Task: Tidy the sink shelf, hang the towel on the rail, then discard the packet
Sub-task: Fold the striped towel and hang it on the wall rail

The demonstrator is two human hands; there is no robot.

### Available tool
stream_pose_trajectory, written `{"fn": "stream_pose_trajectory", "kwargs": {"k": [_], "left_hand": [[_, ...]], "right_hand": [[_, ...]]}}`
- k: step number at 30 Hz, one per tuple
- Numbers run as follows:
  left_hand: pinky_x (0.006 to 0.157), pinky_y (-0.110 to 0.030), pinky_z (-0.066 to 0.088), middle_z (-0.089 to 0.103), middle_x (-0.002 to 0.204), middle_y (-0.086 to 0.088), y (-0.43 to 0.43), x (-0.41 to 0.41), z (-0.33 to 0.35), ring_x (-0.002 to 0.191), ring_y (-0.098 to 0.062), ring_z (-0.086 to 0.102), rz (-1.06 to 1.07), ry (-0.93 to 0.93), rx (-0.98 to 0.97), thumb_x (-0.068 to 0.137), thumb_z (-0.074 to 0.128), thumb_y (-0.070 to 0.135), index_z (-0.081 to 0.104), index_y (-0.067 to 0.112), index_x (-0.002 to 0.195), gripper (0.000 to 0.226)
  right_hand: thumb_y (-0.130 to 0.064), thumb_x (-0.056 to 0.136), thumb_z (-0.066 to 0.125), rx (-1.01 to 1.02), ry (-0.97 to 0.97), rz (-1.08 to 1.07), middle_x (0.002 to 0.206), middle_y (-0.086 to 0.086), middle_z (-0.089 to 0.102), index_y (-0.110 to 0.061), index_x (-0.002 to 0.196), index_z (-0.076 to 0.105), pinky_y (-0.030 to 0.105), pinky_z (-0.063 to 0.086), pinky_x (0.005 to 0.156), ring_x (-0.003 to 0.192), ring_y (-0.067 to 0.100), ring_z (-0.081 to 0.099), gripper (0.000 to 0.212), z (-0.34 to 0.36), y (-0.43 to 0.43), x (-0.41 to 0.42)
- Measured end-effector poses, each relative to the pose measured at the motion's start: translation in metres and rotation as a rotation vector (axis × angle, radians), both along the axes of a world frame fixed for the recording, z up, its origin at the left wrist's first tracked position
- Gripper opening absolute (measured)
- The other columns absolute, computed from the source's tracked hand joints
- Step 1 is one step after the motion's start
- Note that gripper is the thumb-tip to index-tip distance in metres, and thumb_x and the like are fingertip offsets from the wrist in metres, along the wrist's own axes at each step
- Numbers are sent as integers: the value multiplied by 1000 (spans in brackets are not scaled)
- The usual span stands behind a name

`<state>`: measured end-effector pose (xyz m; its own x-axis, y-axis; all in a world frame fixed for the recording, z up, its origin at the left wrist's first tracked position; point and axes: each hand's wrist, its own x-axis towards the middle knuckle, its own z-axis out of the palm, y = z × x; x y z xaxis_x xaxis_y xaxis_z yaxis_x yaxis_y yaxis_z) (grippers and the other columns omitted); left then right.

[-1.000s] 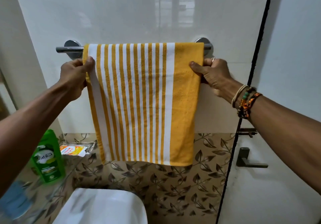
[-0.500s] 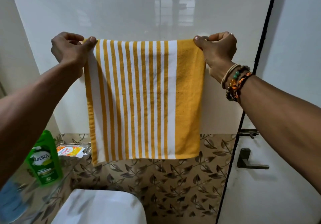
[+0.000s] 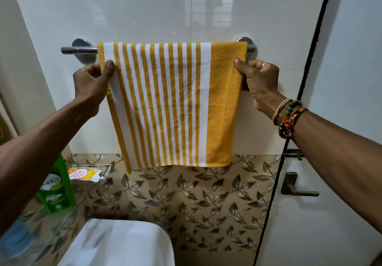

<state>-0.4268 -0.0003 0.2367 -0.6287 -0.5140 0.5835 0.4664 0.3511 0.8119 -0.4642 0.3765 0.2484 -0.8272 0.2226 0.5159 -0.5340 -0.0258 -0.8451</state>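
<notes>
The soft, limp towel (image 3: 171, 104) hangs over the rail (image 3: 79, 49), left hand (image 3: 91, 82) pinching its left edge and right hand (image 3: 260, 79) its right edge just below, probably the best places to hold.

The glass shelf (image 3: 68, 220) bears a green bottle (image 3: 56, 189) and a clear dish (image 3: 104, 169) holding an orange packet (image 3: 82, 173).

Soft, even light; a window's reflection (image 3: 206, 1) glares on the glossy white wall (image 3: 124, 13). The lower-left corner is blurred, and the black door edge (image 3: 305, 69) bows.
</notes>
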Motion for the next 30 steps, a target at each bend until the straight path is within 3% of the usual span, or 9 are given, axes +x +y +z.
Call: {"fn": "stream_pose_trajectory", "kwargs": {"k": [5,8,11,16,17,18,20,25,30], "left_hand": [[76,-26,56,69,92,12,-7,1,-2,84,-4,67,6,4,61,87,67,48,69,21,98,30],[61,-12,51,67,85,15,-7,1,4,68,5,64,55,52,60,86,68,48,69,18,99,32],[66,-15,52,66,81,14,-3,0,19,69,4,62,86,105,85,83,68,48,71,17,96,34],[63,-17,54,66,67,15,0,-8,54,62,0,62,239,149,180,64,70,58,72,19,72,40],[67,-17,57,71,71,13,-2,-10,57,65,1,66,257,145,214,60,72,60,74,18,76,44],[70,-19,58,73,75,11,-5,-12,59,68,1,69,266,134,234,57,73,61,75,17,80,49],[75,-21,59,75,81,10,-8,-16,58,73,0,70,271,101,240,54,72,64,75,16,84,57],[70,-15,55,69,101,5,-4,-14,16,86,-2,66,137,47,194,60,76,70,64,11,111,80],[58,-10,52,65,92,17,-6,-17,-31,71,9,63,-4,-55,43,84,64,57,65,20,107,44]], "right_hand": [[-24,87,74,169,29,94,84,0,76,-16,87,74,31,60,69,79,15,74,8,-2,5,2],[-22,90,71,189,66,63,90,5,76,-19,86,74,39,62,78,86,20,74,6,-1,4,2],[-25,90,70,131,68,19,93,13,75,-13,84,74,43,60,82,87,26,72,14,8,-3,-1],[-27,87,74,23,122,-107,72,1,52,13,87,65,36,54,62,72,10,37,40,32,-20,0],[-27,84,77,-22,120,-121,83,11,72,10,85,67,39,60,70,108,28,60,38,35,-22,-1],[-27,80,81,-69,97,-130,106,19,61,4,83,70,42,61,75,90,22,72,33,37,-24,-2],[-30,73,86,-95,43,-136,85,4,75,-11,79,71,44,62,75,88,21,73,25,35,-26,-3],[-43,68,87,-17,23,-91,88,5,75,-13,82,69,44,61,77,87,23,73,38,8,-19,-9],[-38,76,83,215,37,18,91,0,76,-17,88,72,28,60,78,87,15,73,26,-29,-9,-17]]}}
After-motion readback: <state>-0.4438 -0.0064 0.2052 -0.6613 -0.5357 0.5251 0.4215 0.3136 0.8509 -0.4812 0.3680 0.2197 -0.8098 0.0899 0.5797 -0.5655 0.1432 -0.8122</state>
